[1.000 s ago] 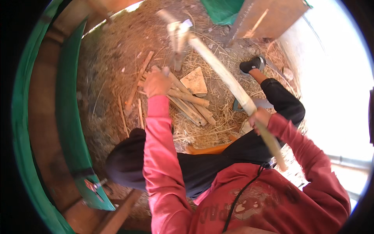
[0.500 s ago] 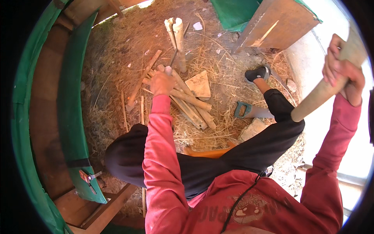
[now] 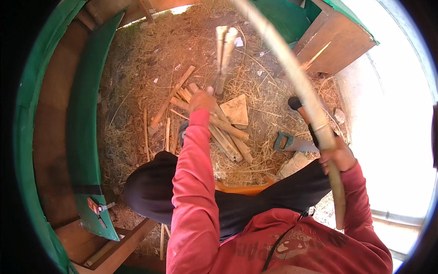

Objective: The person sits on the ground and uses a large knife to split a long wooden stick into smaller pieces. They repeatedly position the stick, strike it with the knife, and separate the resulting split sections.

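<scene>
An upright bamboo length (image 3: pixel 226 59) stands split at its top on the ground ahead. My left hand (image 3: pixel 201 99) is closed on what looks like the handle of a machete, largely hidden by the fingers. The dark machete blade (image 3: pixel 217 80) runs from that hand to the split bamboo. My right hand (image 3: pixel 338 157) is wrapped round a long pale bamboo pole (image 3: pixel 305 86), close to its lower end. The pole slants up and leftward past the top of the view. Below my left hand lies a pile of split bamboo pieces (image 3: pixel 228 137).
A handsaw (image 3: pixel 292 142) with a green handle lies on the straw near my foot. Flat stone-like blocks (image 3: pixel 235 110) sit on the ground. Green-covered wooden panels (image 3: pixel 86 123) stand at left, and a wooden box (image 3: pixel 335 39) stands far right beside a white wall (image 3: pixel 388 114).
My right hand has come down and left, and the pole has swung from the right edge to slant across the view. My left hand keeps its grip as the view shifts slightly.
</scene>
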A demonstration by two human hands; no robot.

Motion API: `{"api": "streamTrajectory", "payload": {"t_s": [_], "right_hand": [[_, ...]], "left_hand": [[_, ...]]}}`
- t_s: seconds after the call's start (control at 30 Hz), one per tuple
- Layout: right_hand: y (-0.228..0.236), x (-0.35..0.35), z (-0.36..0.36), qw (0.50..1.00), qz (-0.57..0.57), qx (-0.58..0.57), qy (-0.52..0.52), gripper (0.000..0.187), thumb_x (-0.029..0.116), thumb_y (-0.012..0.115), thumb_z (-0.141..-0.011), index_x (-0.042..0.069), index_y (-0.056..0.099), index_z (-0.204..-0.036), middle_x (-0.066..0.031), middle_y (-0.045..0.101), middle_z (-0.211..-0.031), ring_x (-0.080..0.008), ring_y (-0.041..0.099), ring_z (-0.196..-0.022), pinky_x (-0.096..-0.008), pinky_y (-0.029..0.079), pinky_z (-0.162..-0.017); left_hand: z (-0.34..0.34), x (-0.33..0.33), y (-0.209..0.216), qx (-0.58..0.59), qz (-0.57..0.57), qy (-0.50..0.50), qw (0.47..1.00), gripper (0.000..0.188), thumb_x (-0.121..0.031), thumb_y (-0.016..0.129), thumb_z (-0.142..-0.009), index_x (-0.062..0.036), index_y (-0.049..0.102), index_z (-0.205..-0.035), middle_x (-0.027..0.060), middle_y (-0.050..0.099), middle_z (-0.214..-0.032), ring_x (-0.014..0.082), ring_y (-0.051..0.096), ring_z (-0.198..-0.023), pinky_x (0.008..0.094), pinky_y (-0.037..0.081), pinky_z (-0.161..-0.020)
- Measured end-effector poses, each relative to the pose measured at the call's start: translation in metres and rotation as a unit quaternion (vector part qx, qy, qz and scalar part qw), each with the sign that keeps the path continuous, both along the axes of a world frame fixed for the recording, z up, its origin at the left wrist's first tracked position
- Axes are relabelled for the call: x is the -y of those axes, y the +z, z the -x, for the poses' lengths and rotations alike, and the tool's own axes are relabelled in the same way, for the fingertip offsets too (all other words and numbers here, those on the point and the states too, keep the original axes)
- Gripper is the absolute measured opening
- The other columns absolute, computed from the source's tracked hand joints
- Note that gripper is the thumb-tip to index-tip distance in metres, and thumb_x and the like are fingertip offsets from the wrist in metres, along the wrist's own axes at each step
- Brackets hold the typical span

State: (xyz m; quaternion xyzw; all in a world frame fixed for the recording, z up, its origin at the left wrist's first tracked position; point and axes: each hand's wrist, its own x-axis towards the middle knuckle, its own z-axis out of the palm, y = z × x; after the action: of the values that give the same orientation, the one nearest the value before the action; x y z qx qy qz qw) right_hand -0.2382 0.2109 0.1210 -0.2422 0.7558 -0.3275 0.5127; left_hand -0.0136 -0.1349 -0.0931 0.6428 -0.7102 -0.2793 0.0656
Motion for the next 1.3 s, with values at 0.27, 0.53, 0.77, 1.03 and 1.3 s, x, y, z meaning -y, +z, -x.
{"api": "streamTrajectory", "payload": {"t_s": [0.27, 0.53, 0.77, 1.03, 1.3], "right_hand": [[0.126, 0.079, 0.02, 0.926, 0.36, -0.112, 0.009, 0.031, 0.02, 0.059, -0.062, 0.006, 0.036, -0.077, 0.0, 0.041, -0.051, -0.01, 0.039, -0.035, -0.0221, 0.039, -0.037], [-0.149, 0.007, 0.008, 0.967, -0.209, 0.146, 0.002, 0.013, 0.01, 0.062, -0.074, -0.001, 0.057, -0.069, -0.0118, 0.056, -0.06, -0.0236, 0.058, -0.048, -0.0363, 0.052, -0.049], [-0.024, 0.055, -0.013, 0.999, -0.028, 0.011, 0.028, 0.012, 0.002, 0.062, -0.064, -0.005, 0.055, -0.07, -0.0125, 0.053, -0.054, -0.0216, 0.055, -0.04, -0.0311, 0.047, -0.039], [0.073, 0.144, 0.031, 0.906, 0.412, -0.095, -0.031, 0.017, 0.005, 0.052, -0.068, 0.001, 0.049, -0.084, -0.0077, 0.05, -0.061, -0.0162, 0.048, -0.045, -0.027, 0.042, -0.042], [-0.256, 0.071, 0.06, 0.901, -0.193, -0.357, 0.156, 0.06, 0.025, 0.072, -0.063, -0.01, 0.06, -0.11, -0.0275, 0.067, -0.091, -0.04, 0.067, -0.088, -0.0422, 0.055, -0.073]], "left_hand": [[-0.021, 0.006, -0.003, 0.031, 0.013, -0.041, 0.999, 0.051, -0.044, 0.056, -0.088, 0.0045, 0.065, -0.1, 0.026, 0.065, -0.108, 0.0387, 0.062, -0.105, 0.0444, 0.048, -0.09], [0.004, 0.019, -0.03, 0.033, 0.021, -0.048, 0.998, 0.047, -0.043, 0.057, -0.087, 0.0011, 0.067, -0.101, 0.0258, 0.066, -0.105, 0.0395, 0.063, -0.102, 0.0451, 0.049, -0.089], [-0.007, 0.024, -0.052, -0.015, 0.02, 0.023, 0.999, 0.043, -0.036, 0.062, -0.083, 0.0015, 0.066, -0.103, 0.0251, 0.066, -0.105, 0.0383, 0.063, -0.103, 0.0441, 0.05, -0.088], [-0.02, 0.032, -0.051, -0.053, -0.001, 0.067, 0.996, 0.045, -0.034, 0.057, -0.085, 0.0104, 0.065, -0.091, 0.032, 0.064, -0.099, 0.0428, 0.062, -0.098, 0.0468, 0.048, -0.085], [-0.007, 0.026, -0.032, 0.005, -0.005, 0.003, 1.0, 0.041, -0.029, 0.062, -0.079, 0.0085, 0.065, -0.094, 0.0299, 0.065, -0.098, 0.0412, 0.064, -0.097, 0.0461, 0.05, -0.083]]}}
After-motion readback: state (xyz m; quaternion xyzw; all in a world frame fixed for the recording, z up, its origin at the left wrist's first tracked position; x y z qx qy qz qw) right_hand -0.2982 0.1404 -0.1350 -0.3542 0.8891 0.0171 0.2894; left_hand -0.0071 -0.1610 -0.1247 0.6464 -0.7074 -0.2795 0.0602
